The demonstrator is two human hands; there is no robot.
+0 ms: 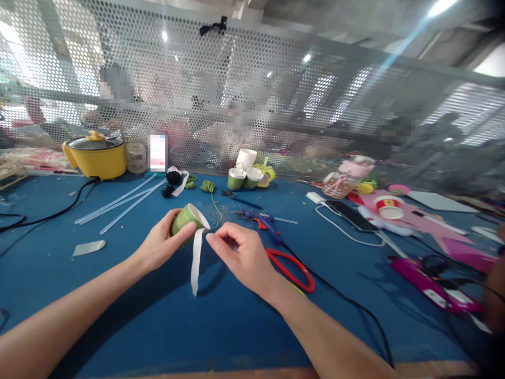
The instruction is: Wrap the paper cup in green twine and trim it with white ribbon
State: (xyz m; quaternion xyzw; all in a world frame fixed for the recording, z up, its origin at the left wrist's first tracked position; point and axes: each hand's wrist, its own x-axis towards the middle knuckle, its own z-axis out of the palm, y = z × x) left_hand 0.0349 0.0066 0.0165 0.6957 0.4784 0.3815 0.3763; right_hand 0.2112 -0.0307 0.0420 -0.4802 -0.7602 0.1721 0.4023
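Note:
My left hand (168, 234) is wrapped round a green paper cup (185, 218) that lies tilted, its white mouth toward the right. From the cup's rim hangs a strip of white ribbon (196, 263). My right hand (240, 252) is beside the rim, thumb and forefinger pinched close to the ribbon's top; whatever is between them is too small to name. Behind the hands a green yarn (215, 208) trails from a small ball. Just right of my right hand lie a blue glue gun (266, 223) and red-handled scissors (292, 268).
Clear glue sticks (130, 202), black yarn balls (173, 177) and a yellow electric pot (98, 158) stand or lie at the left. Several cups (236, 178) stand by the perforated screen (177, 79). At right are a phone (351, 216), a purple power strip (432, 284) and cords.

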